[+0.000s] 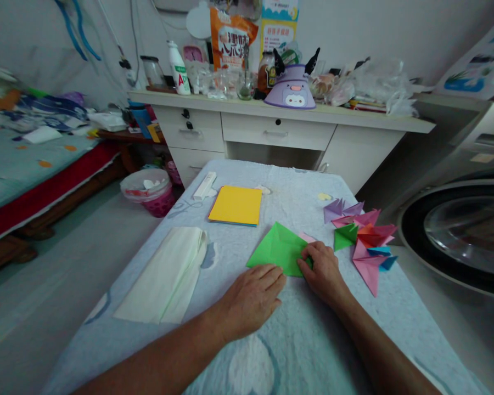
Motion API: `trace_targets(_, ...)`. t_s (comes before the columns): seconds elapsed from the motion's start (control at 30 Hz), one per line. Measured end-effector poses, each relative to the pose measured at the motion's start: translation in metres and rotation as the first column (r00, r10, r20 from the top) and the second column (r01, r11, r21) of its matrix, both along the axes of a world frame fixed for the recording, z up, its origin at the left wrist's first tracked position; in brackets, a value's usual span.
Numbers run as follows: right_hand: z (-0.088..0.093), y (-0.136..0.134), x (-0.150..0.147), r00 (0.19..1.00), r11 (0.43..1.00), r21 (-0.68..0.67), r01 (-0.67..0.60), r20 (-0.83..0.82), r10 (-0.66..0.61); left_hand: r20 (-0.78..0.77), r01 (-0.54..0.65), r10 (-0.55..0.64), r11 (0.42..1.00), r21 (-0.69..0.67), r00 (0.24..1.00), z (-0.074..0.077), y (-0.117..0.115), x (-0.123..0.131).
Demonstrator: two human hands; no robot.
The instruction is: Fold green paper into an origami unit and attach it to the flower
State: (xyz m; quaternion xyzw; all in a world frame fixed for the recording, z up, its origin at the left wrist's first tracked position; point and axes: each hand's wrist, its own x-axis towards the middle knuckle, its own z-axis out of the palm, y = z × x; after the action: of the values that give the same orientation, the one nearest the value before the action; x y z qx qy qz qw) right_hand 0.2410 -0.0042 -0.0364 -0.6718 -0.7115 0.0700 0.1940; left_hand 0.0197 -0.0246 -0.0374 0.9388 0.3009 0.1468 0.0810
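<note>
A green folded sheet of paper [278,247] lies on the cloth-covered table [296,189] in front of me. My left hand [253,299] rests flat on its lower left edge, palm down, with the fingers stretched out. At the sheet's right corner my right hand [323,269] has its thumb and curled fingers closed on the paper. Beyond the sheet sits a stack of square paper [236,204], yellow on top. Folded paper pieces [370,241] in purple, pink, green, orange and blue are grouped to the right of my right hand.
A folded whitish cloth or paper [164,274] lies at the left, with a small white box [205,185] behind it. A cluttered white desk [247,109] stands beyond the table. At right is a washing machine [448,164]; at left, a pink bin [158,203] and a bed.
</note>
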Motion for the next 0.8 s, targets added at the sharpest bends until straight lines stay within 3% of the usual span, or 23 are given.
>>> trace_targets(0.23,-0.001,0.001,0.004,0.999,1.0,-0.013,0.027,-0.028,-0.028,-0.021,-0.066,0.065,0.995,-0.069,0.998,0.006,-0.003,0.003)
trace_targets(0.53,-0.003,0.001,0.005,0.998,0.998,0.021,0.066,-0.021,-0.066,-0.029,-0.069,0.067,0.993,-0.094,0.997,0.007,-0.002,0.002)
trace_targets(0.8,-0.001,0.008,0.037,0.958,0.971,0.166,0.173,-0.255,-0.127,-0.028,-0.067,0.064,0.993,-0.095,0.998,0.004,-0.001,0.001)
